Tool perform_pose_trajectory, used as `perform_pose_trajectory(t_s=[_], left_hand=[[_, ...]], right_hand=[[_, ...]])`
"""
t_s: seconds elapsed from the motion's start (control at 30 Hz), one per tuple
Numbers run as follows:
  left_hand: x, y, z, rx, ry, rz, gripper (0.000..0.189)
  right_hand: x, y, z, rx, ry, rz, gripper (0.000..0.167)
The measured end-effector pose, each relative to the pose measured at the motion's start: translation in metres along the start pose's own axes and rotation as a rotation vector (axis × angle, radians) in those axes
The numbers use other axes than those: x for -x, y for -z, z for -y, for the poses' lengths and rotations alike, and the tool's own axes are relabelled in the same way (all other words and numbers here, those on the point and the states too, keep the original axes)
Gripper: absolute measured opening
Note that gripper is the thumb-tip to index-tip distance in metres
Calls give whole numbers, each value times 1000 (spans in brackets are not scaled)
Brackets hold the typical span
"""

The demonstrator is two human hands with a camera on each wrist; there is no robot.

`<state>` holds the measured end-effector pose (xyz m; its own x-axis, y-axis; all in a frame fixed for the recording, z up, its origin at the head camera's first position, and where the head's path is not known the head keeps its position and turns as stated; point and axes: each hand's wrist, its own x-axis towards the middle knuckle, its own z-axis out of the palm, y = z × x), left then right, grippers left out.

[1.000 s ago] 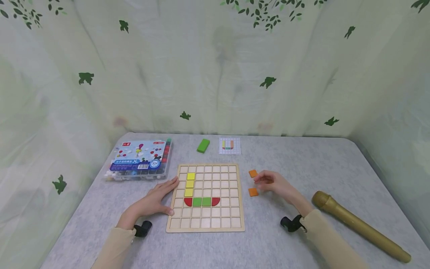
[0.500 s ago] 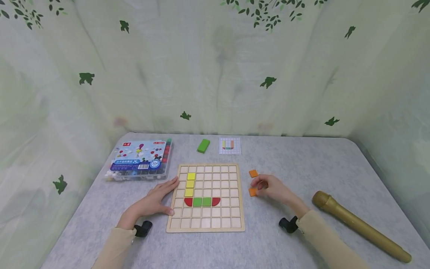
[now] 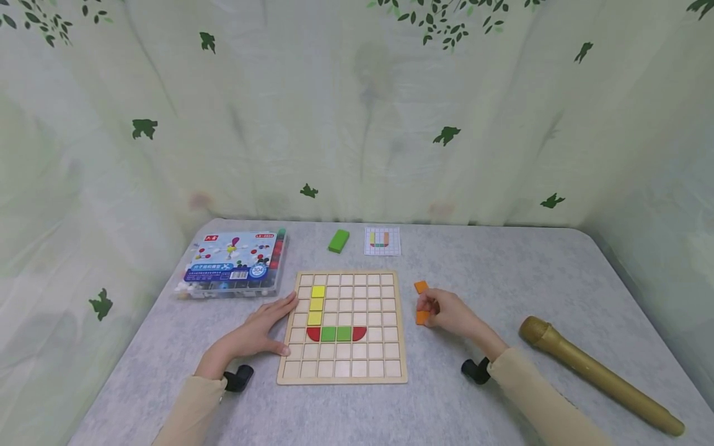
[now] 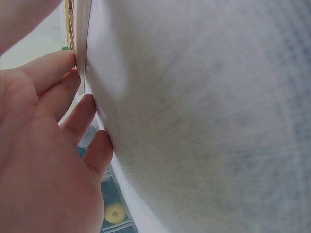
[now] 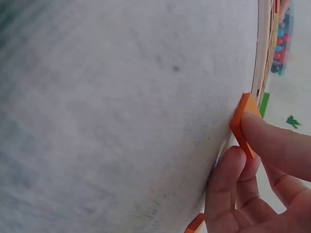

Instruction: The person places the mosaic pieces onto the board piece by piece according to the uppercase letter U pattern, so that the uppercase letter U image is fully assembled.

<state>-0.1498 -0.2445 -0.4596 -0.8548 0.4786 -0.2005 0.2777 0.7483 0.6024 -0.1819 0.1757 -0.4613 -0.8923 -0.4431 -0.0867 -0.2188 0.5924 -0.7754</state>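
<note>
A wooden grid board [image 3: 385,368] lies in the middle of the table. It bears a column of yellow square tiles [image 3: 316,304], with green square tiles [image 3: 336,334] between two red rounded corner tiles [image 3: 359,334] below it. My left hand [image 3: 259,331] rests against the board's left edge, its fingers extended, as the left wrist view also shows. To the right of the board, my right hand [image 3: 452,313] pinches an orange square tile [image 5: 249,121] between thumb and fingers; the tile looks tilted. Another orange tile [image 3: 421,287] lies just beyond that hand.
A clear plastic case [image 3: 231,263] with a printed label stands back left. Behind the board lie a green block [image 3: 338,241] and a small card [image 3: 382,241] printed with a coloured grid pattern. A long golden microphone-shaped object [image 3: 602,375] lies at the right.
My right hand has moved down and left onto the nearer orange tile and pinches it; that tile has shifted slightly right. The left hand stays at the board's edge.
</note>
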Motion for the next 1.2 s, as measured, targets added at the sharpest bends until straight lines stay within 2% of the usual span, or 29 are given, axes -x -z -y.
perform_pose_trajectory(t_s=[0.13,0.4,0.63,0.77,0.9,1.2], left_hand=[[0,0,0,3,-2,1,101],[1,1,-1,8,-12,2,100],[1,1,-3,7,-11,0,100],[1,1,-2,7,-7,0,100],[1,1,-3,11,-8,-2,100],[2,1,-3,22,-16,-6,100]], right_hand=[[0,2,0,-46,17,26,24],[-5,2,7,-214,-13,73,14],[-19,-9,24,-277,48,133,12],[-29,-22,35,-270,73,167,12],[-40,-35,47,-214,97,175,12],[-58,-52,63,-146,97,196,12]])
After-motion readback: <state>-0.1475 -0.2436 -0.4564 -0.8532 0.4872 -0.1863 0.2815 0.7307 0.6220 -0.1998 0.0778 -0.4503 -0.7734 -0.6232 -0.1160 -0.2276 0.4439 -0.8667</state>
